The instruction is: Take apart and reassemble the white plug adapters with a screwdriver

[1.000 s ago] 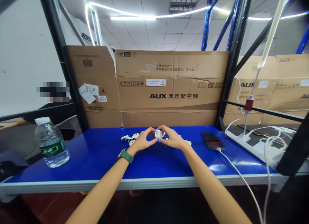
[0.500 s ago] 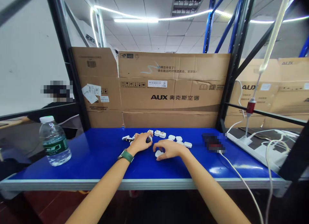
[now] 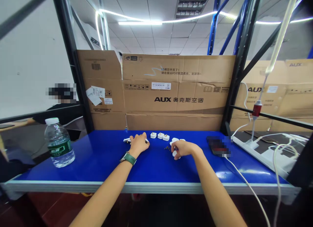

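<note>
My left hand (image 3: 138, 144) wears a green-strapped watch and curls its fingers over white plug parts at the left of the group. A white plug piece shows between its thumb and fingers, mostly hidden. One plug part (image 3: 126, 140) pokes out left of this hand. With bent fingers, my right hand (image 3: 183, 147) pinches a small white plug cover (image 3: 174, 153) just above the table. More white covers (image 3: 174, 140) lie behind it, partly hidden. Between the hands are several tiny screws (image 3: 167, 148). Three white plugs, pins up, stand in a row behind, including one plug (image 3: 153, 135).
On the blue tabletop (image 3: 102, 170), a water bottle (image 3: 60, 144) stands at left. A phone (image 3: 217, 146) with a white cable lies at right, near a power strip (image 3: 254, 152). A cardboard panel (image 3: 176, 106) closes the back. Another person (image 3: 64, 98) sits beyond the left post.
My right hand has moved right with the white cover, towards the other covers, uncovering the tiny screws. My left hand has drawn slightly left, back to the left plug parts.
</note>
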{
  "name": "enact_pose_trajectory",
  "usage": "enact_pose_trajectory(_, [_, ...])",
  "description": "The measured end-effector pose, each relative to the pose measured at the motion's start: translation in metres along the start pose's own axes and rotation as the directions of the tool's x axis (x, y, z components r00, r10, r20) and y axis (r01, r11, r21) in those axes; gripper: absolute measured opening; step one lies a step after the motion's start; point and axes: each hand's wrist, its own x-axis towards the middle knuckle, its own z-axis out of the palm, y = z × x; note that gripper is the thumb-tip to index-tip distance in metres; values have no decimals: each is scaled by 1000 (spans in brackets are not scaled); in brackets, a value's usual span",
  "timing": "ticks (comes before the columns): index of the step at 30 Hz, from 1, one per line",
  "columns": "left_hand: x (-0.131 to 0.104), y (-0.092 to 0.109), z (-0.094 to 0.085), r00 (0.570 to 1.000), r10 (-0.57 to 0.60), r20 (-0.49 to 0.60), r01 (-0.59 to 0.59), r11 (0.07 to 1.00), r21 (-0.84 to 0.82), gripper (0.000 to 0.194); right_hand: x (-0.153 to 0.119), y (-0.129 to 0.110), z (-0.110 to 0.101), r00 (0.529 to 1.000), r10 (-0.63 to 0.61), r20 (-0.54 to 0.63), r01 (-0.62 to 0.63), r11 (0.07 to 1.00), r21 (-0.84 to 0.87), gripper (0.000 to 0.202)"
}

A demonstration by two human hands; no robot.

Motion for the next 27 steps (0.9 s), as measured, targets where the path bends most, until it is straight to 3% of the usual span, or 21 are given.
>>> enact_pose_trajectory(5, [-1,0,2,998,-31,-54,31,1000,6,28,4,10,2,993,36,-111,-32,999,36,43])
enact_pose_trajectory(7, [0,4,2,998,11,-58,-11,1000,3,33,6,8,2,990,1,-144,2,1000,21,40])
enact_pose_trajectory(11, [6,16,8,988,144,-56,-142,989,30,39,6,-3,0,957,-51,-284,17,993,-120,14])
enact_pose_trajectory(14, [13,22,15,975,210,-70,-206,977,61,43,6,-10,-1,923,-90,-375,31,987,-160,13])
enact_pose_trajectory(18, [18,22,13,964,265,-20,-263,963,62,29,7,-14,-3,896,-126,-425,69,987,-148,13])
enact_pose_trajectory(22, [16,18,3,964,250,-95,-253,967,-28,15,7,-16,-5,871,-153,-467,109,987,-118,12])
enact_pose_trajectory(27, [16,12,8,960,258,-107,-262,965,-20,37,3,-23,-6,826,-196,-529,183,980,-78,14])
